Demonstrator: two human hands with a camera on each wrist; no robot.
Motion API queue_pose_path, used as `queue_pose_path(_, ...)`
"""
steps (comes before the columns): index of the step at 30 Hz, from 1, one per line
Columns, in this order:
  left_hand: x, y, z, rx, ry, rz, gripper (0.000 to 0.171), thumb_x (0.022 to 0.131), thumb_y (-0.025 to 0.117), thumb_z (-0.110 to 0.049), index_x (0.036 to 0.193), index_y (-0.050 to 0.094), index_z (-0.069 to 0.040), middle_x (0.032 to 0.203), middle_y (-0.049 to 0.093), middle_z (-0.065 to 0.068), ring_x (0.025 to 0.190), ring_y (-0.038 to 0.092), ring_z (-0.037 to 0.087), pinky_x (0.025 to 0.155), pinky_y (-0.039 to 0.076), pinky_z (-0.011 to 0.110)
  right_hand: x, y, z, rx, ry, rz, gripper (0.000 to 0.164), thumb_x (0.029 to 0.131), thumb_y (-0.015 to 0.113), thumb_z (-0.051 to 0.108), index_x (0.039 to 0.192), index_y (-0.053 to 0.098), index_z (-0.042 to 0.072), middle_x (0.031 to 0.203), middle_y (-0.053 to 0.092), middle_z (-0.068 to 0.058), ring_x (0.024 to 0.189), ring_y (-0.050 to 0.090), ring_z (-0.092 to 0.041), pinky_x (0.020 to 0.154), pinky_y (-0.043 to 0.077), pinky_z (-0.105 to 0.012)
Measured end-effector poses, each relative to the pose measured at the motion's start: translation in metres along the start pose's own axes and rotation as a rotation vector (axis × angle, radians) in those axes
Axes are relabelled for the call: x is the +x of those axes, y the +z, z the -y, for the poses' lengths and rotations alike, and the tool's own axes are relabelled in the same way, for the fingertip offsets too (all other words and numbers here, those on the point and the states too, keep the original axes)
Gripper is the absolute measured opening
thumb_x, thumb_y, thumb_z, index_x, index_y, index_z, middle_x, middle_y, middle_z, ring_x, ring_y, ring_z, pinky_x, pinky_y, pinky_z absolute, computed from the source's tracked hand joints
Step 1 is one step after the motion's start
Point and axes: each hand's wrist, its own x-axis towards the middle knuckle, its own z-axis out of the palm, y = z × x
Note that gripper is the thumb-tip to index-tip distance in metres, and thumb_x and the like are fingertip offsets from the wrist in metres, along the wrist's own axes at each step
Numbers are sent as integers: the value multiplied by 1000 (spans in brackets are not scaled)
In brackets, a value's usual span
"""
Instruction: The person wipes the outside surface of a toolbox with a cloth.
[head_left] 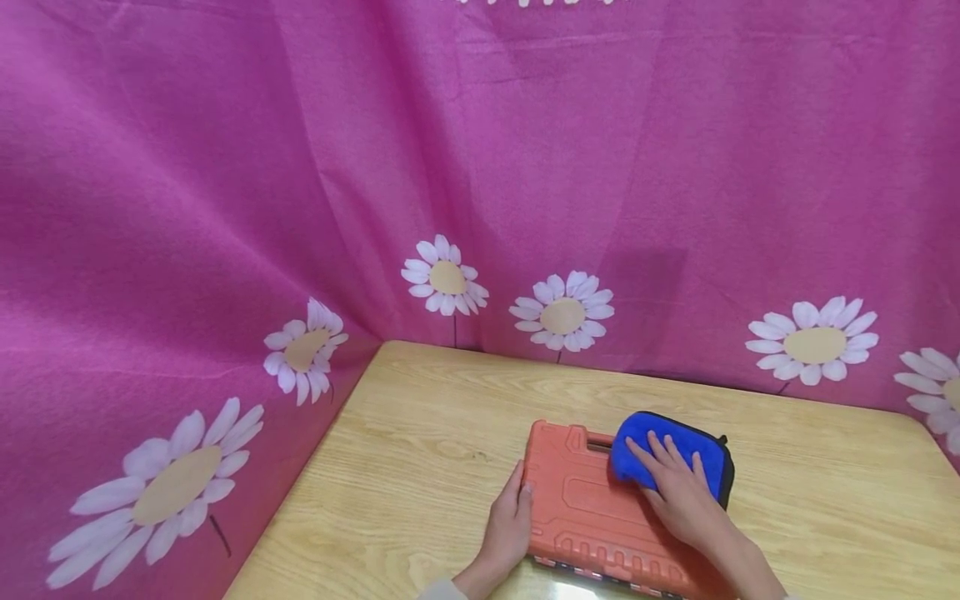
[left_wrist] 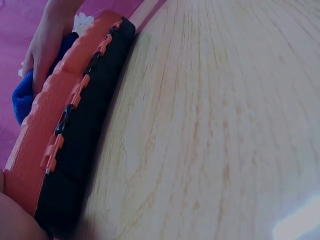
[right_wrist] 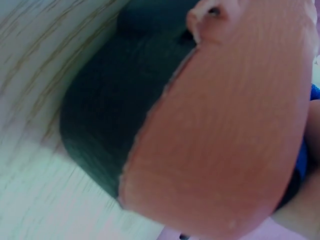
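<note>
An orange hard plastic case with a black lower half lies closed on the wooden table. My left hand rests against its left side, fingers straight along the edge. Over the upper right part of the lid is a folded blue cloth with black edging, reaching past the case's right side. Spread flat on this cloth, my right hand presses it down with straight fingers. The left wrist view shows the front latches along the seam. Case and forearm hide part of the cloth in the right wrist view.
Pink fabric printed with large white daisies hangs behind the table and along its left side. The case's handle slot is at its far edge, partly under the cloth. Bare wood shows left and right of the case.
</note>
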Motion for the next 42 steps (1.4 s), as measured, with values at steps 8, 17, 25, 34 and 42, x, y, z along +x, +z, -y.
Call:
queue_pose_path(8,0,3,-1,-5,-8,-21,50,109,38,-17,153,30,6,154,37,21,143,31,37,115,25,52,-2,-3,0,-15,8,-2,60,90,71,4,146,50,4,150,33,-37,137,21,-60,103,8,-81)
queue_pose_path(17,-1,3,-2,-7,-5,-38,49,109,39,-16,152,31,8,154,37,23,142,31,37,115,25,52,-4,-4,1,-32,-1,23,62,88,73,4,146,51,5,148,35,-36,136,24,-61,101,12,-82)
queue_pose_path(25,-1,4,-1,-12,-30,-37,50,109,39,-17,152,32,7,154,37,22,143,30,37,115,25,52,-11,-7,5,-20,22,74,62,89,74,7,146,50,5,148,35,-36,136,24,-61,99,14,-82)
queue_pose_path(34,-1,5,-3,10,-29,-62,49,108,40,-18,150,35,8,152,39,22,141,33,37,114,26,51,-26,-10,12,5,48,139,63,89,74,9,147,49,7,150,34,-36,137,22,-60,99,12,-82)
queue_pose_path(42,1,5,-2,-1,-42,-61,49,109,39,-18,150,34,8,153,39,22,142,33,37,114,26,51,-40,-10,14,85,88,196,65,89,73,6,148,48,7,153,29,-34,139,15,-59,101,6,-81)
